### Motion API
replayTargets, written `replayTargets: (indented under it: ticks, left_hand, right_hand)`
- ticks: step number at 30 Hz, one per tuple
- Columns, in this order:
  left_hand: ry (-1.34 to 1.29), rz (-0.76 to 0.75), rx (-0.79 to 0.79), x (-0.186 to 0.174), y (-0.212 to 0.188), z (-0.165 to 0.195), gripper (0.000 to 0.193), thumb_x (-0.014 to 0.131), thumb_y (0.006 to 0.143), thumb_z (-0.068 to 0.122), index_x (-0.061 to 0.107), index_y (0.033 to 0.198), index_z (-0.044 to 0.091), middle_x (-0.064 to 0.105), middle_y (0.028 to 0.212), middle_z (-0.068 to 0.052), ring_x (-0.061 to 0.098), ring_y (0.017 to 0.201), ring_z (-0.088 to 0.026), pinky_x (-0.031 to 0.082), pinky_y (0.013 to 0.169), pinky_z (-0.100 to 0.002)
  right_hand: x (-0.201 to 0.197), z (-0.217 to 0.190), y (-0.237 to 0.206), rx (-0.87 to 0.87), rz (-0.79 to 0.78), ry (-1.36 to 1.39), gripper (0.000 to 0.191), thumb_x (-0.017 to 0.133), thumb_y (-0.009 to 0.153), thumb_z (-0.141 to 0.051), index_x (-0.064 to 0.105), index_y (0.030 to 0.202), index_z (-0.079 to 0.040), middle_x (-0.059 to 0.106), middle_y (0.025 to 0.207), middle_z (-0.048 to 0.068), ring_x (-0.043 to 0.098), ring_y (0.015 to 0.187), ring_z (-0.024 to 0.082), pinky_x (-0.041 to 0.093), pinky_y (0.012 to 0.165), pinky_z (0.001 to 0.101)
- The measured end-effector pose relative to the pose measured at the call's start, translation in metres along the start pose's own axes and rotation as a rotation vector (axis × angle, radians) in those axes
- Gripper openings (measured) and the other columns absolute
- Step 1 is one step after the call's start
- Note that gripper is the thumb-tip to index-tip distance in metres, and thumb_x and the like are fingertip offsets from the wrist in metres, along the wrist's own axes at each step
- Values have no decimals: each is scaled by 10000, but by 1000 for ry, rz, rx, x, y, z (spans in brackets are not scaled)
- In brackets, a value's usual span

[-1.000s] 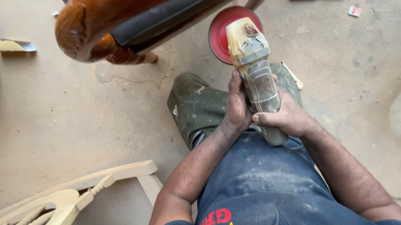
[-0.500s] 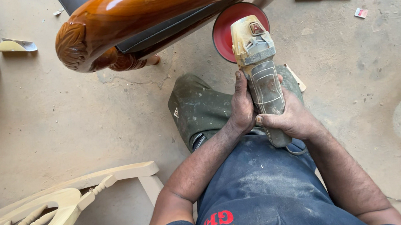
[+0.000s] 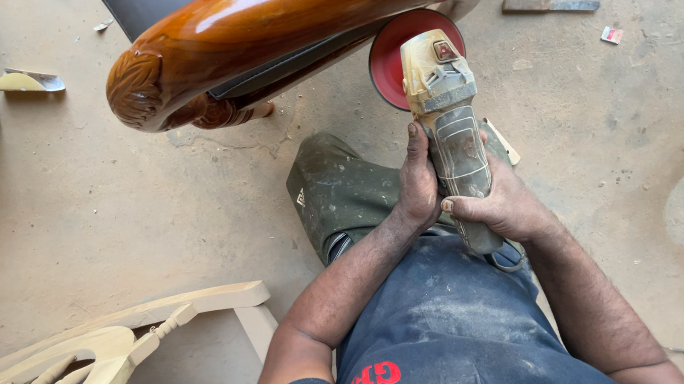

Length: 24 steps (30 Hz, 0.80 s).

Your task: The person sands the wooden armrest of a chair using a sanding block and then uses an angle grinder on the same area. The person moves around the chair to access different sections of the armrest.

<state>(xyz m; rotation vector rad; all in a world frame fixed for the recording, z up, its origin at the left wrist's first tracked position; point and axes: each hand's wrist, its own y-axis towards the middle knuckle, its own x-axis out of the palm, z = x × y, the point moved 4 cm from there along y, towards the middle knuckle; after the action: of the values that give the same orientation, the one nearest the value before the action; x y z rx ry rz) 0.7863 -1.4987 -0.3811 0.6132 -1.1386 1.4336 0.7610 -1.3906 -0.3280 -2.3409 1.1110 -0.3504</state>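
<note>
A dusty angle grinder (image 3: 447, 120) with a red sanding disc (image 3: 395, 53) points away from me, its disc close under the polished brown wooden chair arm (image 3: 289, 26). My left hand (image 3: 418, 179) grips the left side of the grinder's body. From the right, my right hand (image 3: 497, 200) wraps the body lower down. A dark green rubber boot (image 3: 341, 188) lies under my left forearm.
An unfinished pale wooden chair frame (image 3: 96, 366) stands at the lower left. On the dusty concrete floor lie a putty knife (image 3: 25, 80) at the upper left, a flat metal file (image 3: 548, 5) at the upper right and a small red scrap (image 3: 612, 34).
The view has shifted so the chair arm and grinder sit lower in the picture. Both hands keep their grip on the grinder.
</note>
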Motion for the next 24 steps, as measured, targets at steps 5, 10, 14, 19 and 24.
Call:
replayTargets:
  ticks: [5,10,14,19,24]
  left_hand:
    - [10,-4,15,2,2,1,748,266,1100,677,476,1431,40,613,1232,-151,645,1178,-202,571,1032,-394]
    - [-8,8,25,3,2,2,767,271,1104,687,488,1425,25,616,1226,-154,645,1174,-208,567,1035,-398]
    - [4,16,20,4,2,2,771,278,1088,695,482,1426,33,616,1232,-153,643,1177,-209,566,1034,-401]
    - [5,27,17,5,2,3,776,265,1088,690,479,1428,26,611,1234,-158,640,1190,-213,561,1049,-407]
    - [34,39,3,5,2,5,792,255,1072,701,478,1421,26,606,1242,-158,637,1198,-210,561,1051,-402]
  right_hand:
    - [-2,-2,1,-40,-14,18,951,836,711,-376,424,1464,32,625,1281,183,640,1192,262,555,1001,421]
    - [-2,-2,2,-18,-13,19,936,829,705,-346,420,1460,28,631,1264,183,647,1171,258,564,982,421]
    - [-3,-3,1,2,1,-11,942,823,690,-348,430,1457,31,641,1256,188,655,1157,267,564,978,425]
    - [-4,-5,2,5,-2,-11,1015,834,684,-379,372,1493,25,615,1279,202,643,1194,274,565,991,438]
    - [-5,-7,2,22,7,-29,1054,834,673,-382,346,1513,27,607,1288,219,631,1204,292,552,1001,451]
